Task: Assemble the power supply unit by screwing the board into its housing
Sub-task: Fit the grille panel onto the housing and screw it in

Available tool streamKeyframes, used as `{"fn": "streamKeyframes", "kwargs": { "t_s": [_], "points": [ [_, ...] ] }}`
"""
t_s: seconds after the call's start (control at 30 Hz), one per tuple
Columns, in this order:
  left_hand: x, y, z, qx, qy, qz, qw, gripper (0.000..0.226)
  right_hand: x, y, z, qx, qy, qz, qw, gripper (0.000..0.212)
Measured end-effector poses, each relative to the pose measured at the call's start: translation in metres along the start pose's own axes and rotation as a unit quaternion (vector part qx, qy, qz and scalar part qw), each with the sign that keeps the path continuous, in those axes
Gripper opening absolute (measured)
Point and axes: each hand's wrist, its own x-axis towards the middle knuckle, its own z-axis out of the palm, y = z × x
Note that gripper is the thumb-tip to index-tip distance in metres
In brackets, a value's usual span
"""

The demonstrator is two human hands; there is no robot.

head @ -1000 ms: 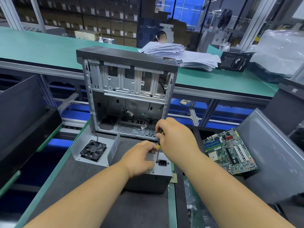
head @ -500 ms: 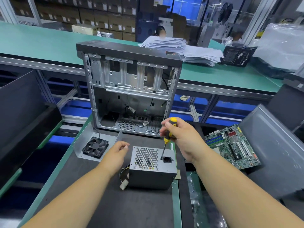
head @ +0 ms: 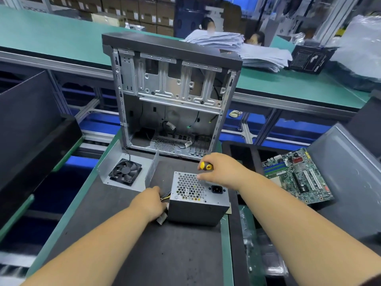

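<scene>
Screwdriver (head: 206, 166), yellow handle, lower centre of the frame: held in the right hand (head: 221, 172), fingers curled round the handle, shaft hidden behind the hand. The hand hangs over the far right edge of the power supply unit (head: 198, 200); whether a fingertip touches the perforated top cannot be told.

Left hand (head: 150, 200), just left of the unit: closed over the cable bundle (head: 165, 197) that leaves the unit's left side, a pale connector (head: 161, 219) showing below the hand.

Power supply unit: grey metal box, standing on the dark mat (head: 144, 254) at centre, honeycomb grille and black mains socket (head: 216, 189) facing up. The box looks closed; no screw heads can be made out.

Fan bracket (head: 125, 172), left of the unit: bent sheet metal carrying a black fan, lying flat on the mat.

Computer case (head: 171, 96), upper centre: upright, side open, interior bare apart from loose wires.

Motherboard (head: 296, 175), right of the frame: green, lying on a dark tray, well apart from the unit.

Risks, as judged from here: the unit is braced only by its cables, so downward pressure from the driver could slide or tip it. A pull on the bundle could strain the wires where they enter the housing. A tip seated off-centre could slip across the grille or chew a screw head.
</scene>
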Motion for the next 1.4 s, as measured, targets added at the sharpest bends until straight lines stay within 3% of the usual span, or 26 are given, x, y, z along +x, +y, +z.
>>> {"fn": "streamKeyframes", "kwargs": {
  "t_s": [0.1,0.23,0.33,0.43,0.57,0.67,0.83,0.93,1.17,1.27,1.4],
  "points": [
    [0.001,0.003,-0.001,-0.077,-0.006,-0.02,0.997,0.014,0.001,0.002,0.005,0.018,-0.029,0.017,0.999,0.04],
    [0.005,0.01,-0.004,-0.231,-0.054,-0.058,0.97,0.039,0.001,0.003,0.008,0.024,-0.045,0.026,0.998,0.038],
    [0.001,0.016,-0.005,-0.353,-0.091,-0.076,0.928,0.019,-0.002,0.001,0.008,0.036,-0.054,0.023,0.998,0.04],
    [0.003,0.017,-0.01,-0.314,-0.102,-0.061,0.942,0.03,-0.011,-0.006,0.008,0.02,-0.061,-0.004,0.998,0.039],
    [0.006,0.026,-0.033,-0.21,-0.029,-0.017,0.977,0.029,-0.025,-0.017,0.01,-0.07,-0.029,-0.071,0.995,0.038],
    [0.015,0.032,-0.05,-0.233,0.034,0.009,0.972,0.034,-0.031,-0.018,0.015,-0.128,0.018,-0.098,0.987,0.041],
    [0.037,0.036,-0.072,-0.371,0.061,0.029,0.926,0.025,-0.038,-0.008,0.03,-0.129,0.038,-0.101,0.986,0.04],
    [0.045,0.037,-0.075,-0.329,0.099,0.045,0.938,0.021,-0.043,-0.006,0.046,-0.147,0.011,-0.113,0.983,0.04],
    [0.044,0.046,-0.052,-0.159,0.034,0.105,0.981,0.024,-0.056,-0.006,0.083,-0.139,-0.033,-0.117,0.983,0.034],
    [0.041,0.046,-0.045,-0.162,0.016,0.089,0.983,0.04,-0.058,-0.005,0.088,-0.138,-0.072,-0.108,0.982,0.026],
    [0.039,0.046,-0.044,-0.167,-0.02,0.073,0.983,0.039,-0.058,-0.001,0.08,-0.099,-0.101,-0.086,0.986,0.032]
  ]
}}
